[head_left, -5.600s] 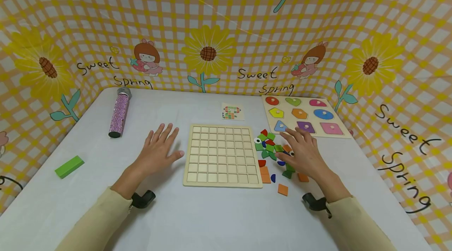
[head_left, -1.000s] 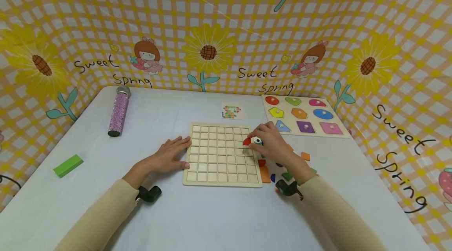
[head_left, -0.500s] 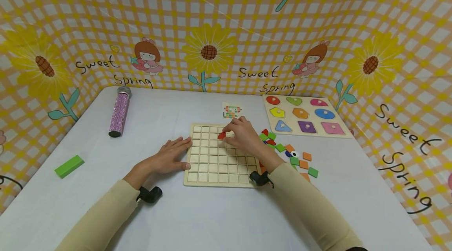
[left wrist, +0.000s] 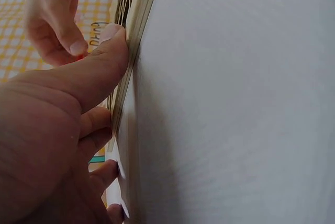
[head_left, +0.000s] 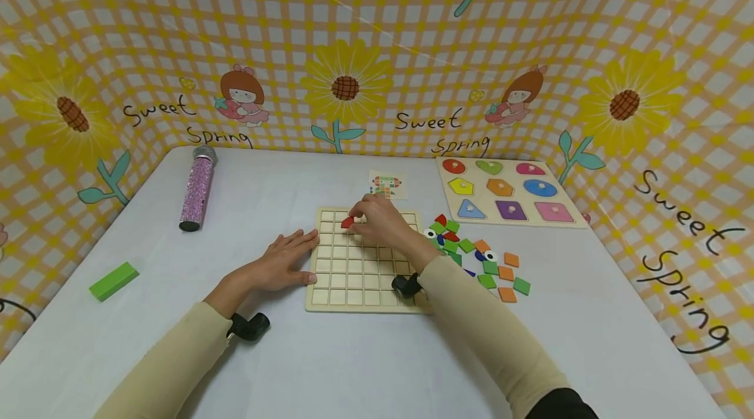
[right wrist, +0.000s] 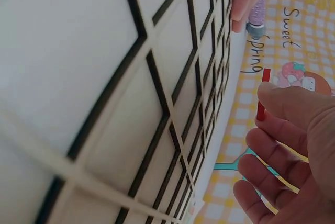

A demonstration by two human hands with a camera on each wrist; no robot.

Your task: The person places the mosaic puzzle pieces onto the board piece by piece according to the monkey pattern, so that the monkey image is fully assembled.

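Red piece is the star right now: from the head camera it's over the far left part of the wooden grid board, pinched between thumb and finger of the right hand. The left hand rests at the board's left edge, fingers stretched out, thumb apart from them, just touching the wood. Off the board's right side there's a scatter of loose pieces, mostly green and orange, with some red, blue and a couple of eyes. A small pattern card lies just past the far edge, and a knobbed shape puzzle sits at the far right. Over on the left you've got a glittery pink microphone and a green block, all on a white tabletop. Left wrist camera's way tighter: the left thumb lies against the board's edge, and a speck of red peeks out by the right thumb. Right wrist camera nails it: the piece shows as a thin strip clamped between thumb and finger, remaining fingers bent below, with checked cloth visible between it and the grid.
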